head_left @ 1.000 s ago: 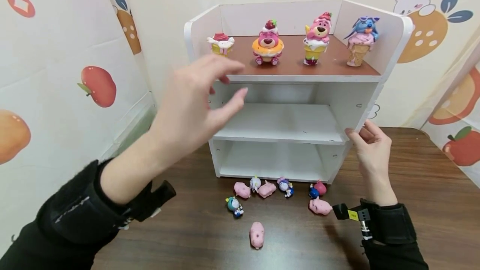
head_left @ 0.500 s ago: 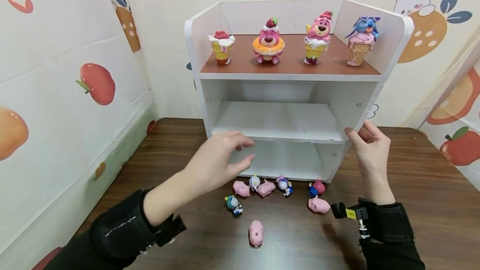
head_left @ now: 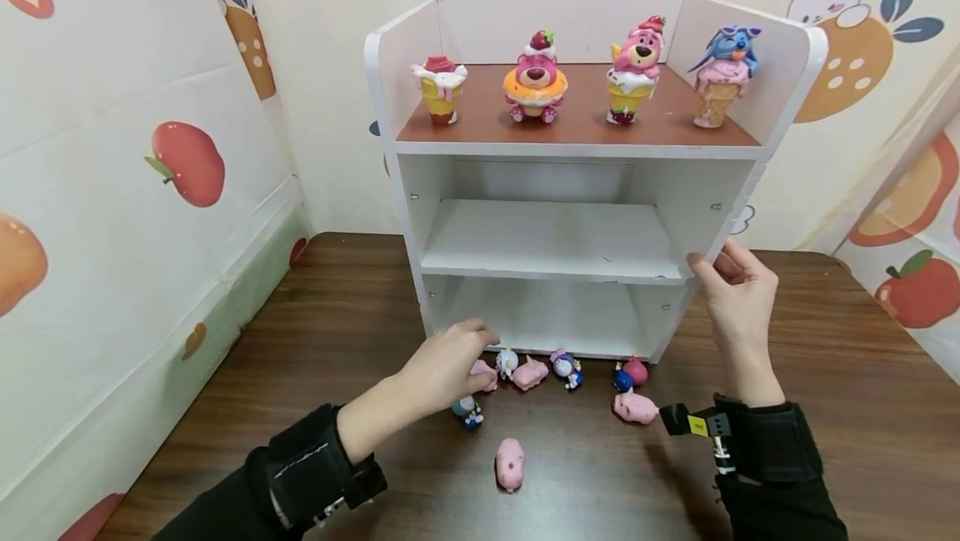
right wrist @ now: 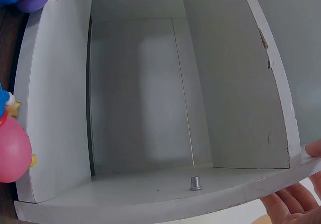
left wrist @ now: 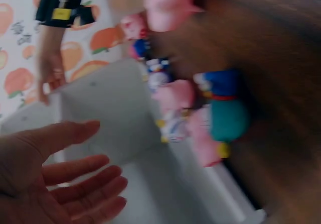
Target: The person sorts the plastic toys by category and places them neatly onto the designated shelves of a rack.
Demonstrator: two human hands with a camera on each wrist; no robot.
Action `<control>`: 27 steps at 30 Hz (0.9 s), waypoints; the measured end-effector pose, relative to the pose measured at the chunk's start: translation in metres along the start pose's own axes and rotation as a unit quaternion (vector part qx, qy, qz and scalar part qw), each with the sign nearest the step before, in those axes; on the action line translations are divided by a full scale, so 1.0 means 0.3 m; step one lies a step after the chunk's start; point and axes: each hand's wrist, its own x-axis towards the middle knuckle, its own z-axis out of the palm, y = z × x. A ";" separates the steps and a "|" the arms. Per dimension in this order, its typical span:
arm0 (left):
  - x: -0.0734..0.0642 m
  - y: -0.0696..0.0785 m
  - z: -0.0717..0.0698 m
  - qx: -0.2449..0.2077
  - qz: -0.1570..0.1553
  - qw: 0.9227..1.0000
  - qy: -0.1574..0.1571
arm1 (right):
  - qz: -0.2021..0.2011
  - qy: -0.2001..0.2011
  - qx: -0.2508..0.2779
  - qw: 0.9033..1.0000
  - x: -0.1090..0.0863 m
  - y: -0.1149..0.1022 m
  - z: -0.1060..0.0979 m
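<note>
A small white shelf unit [head_left: 555,274] stands on the table. My right hand [head_left: 738,299] grips its right side panel by the front edge, thumb in front and fingers behind. Low at the unit's front left, my left hand [head_left: 446,368] reaches over the toy figurines with loosely bent fingers. It partly hides a pink pig [head_left: 487,381] and a teal-and-blue figurine [head_left: 469,421]. The left wrist view shows the palm [left wrist: 25,189] with fingers apart and nothing between them. Beside them lie a white-headed figurine [head_left: 507,363] and another pink pig [head_left: 530,373].
A purple-and-blue figurine [head_left: 566,368], a red-and-blue one [head_left: 631,374] and a pig [head_left: 635,408] lie along the unit's front. One pig [head_left: 510,465] lies nearer. Several dessert-shaped figurines, including a pink bear [head_left: 535,89], stand on the brown top shelf [head_left: 480,124].
My left hand has come down from in front of the top shelf to the figurines at the unit's lower left. The right hand keeps its hold on the side panel.
</note>
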 end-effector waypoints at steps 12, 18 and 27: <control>0.024 -0.067 0.119 0.027 0.057 0.997 -0.040 | -0.024 0.010 -0.009 1.000 0.003 0.008 0.002; 0.023 -0.070 0.146 0.032 0.030 0.998 -0.051 | -0.024 0.016 -0.017 0.999 -0.002 0.010 0.001; 0.023 -0.069 0.184 0.072 0.045 0.996 -0.016 | -0.035 0.014 0.000 0.999 -0.004 0.011 0.004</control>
